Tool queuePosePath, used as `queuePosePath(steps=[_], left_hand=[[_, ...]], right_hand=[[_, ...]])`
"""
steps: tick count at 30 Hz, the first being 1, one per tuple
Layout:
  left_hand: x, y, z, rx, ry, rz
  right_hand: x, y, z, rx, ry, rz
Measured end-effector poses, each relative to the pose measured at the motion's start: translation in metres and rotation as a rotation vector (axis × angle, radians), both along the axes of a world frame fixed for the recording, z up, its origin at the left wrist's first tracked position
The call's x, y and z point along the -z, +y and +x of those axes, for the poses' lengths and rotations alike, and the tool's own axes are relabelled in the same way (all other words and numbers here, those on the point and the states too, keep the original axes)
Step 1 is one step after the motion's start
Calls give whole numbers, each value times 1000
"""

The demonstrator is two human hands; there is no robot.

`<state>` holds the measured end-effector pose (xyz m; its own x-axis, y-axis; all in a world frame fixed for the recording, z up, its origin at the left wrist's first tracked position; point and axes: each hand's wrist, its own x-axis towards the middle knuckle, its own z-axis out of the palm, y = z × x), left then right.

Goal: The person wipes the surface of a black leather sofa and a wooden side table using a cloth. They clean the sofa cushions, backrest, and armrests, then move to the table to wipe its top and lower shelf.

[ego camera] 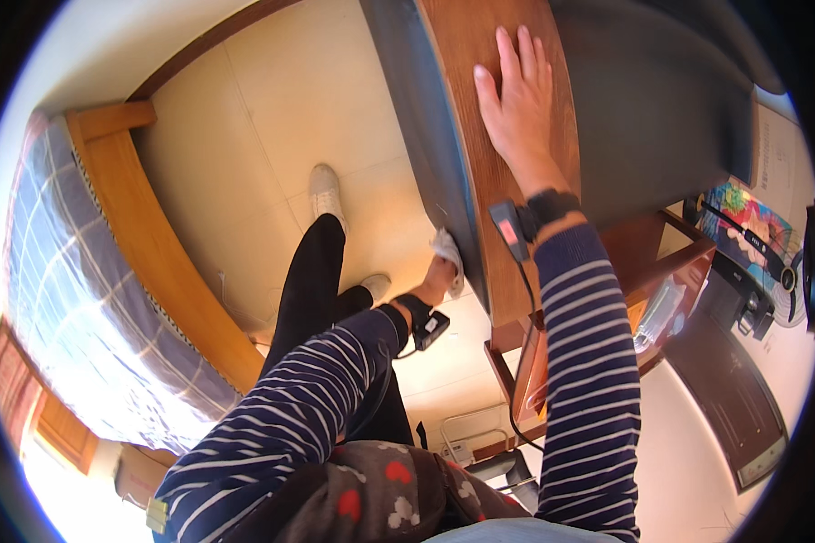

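My right hand (524, 112) lies palm down, fingers a little spread, on the brown wooden top (472, 41) of what looks like a sofa armrest. Lower down, my left hand (439, 277) grips a crumpled whitish cloth (451, 254), close against the dark outer side panel (418, 115) of the same armrest. Whether the cloth presses on the panel, I cannot tell. Part of my left hand's fingers is hidden by the cloth. Both wrists wear black straps with small boxes, and a cable (524, 339) runs down from the right one.
A wood-framed bed (156, 224) with a checked cover (75, 292) stands on the left. To the right are the dark seat (645, 115), a reddish-brown wooden table (693, 251) and a fan (791, 285). My shoe (324, 186) rests on the tiled floor (272, 88).
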<state>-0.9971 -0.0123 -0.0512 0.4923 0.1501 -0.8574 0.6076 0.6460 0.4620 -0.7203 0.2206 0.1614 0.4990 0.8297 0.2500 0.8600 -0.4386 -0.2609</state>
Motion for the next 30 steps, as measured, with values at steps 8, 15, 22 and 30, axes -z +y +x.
queuePosePath(steps=[8, 15, 22, 30], left_hand=[[-47, 22, 34, -453, 184, -40], [67, 133, 97, -540, -273, 624], [180, 71, 66, -502, -210, 375], [123, 6, -3, -183, 156, -147]], right_hand=[[-44, -213, -60, 12, 42, -364], [-23, -236, -63, 20, 28, -307], [-16, -240, -61, -3, 45, -225], [-22, -240, -58, 34, 54, -263]])
